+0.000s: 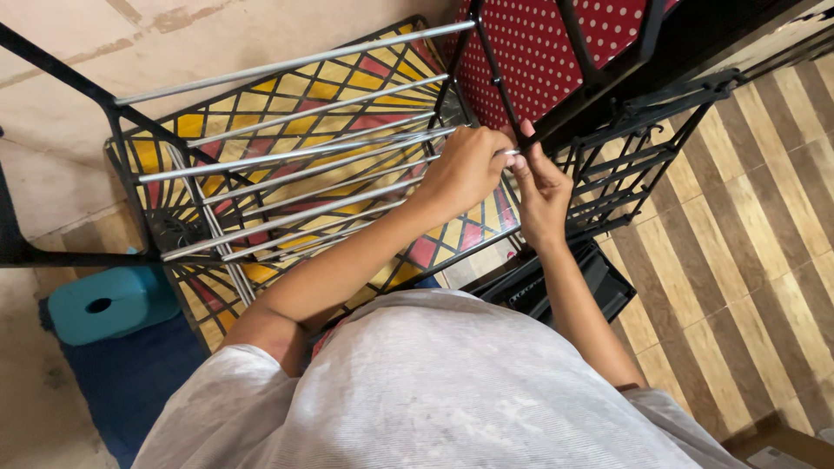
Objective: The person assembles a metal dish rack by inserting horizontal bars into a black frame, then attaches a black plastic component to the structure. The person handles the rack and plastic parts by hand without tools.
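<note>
- Left hand (465, 169): fingers curled closed around the end of a steel rod (347, 143), where it meets the black frame (504, 95).
- Right hand (540, 187): fingertips pinched narrow on the same rod end, touching the left hand.
- Rod: lies level among parallel rods, spanning the frame from left to right.
- Below: patterned mat (313, 87) of yellow and red.
- Teal block (109, 302): on the floor, lower left, well apart.
- Red dotted fabric (530, 43): behind the frame.

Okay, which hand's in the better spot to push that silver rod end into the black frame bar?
Probably the left hand: it is closed around the end of the silver rod, in line with its length. The right hand sits beside the black frame bar, fingertips at the rod tip, better suited to guiding.
</note>
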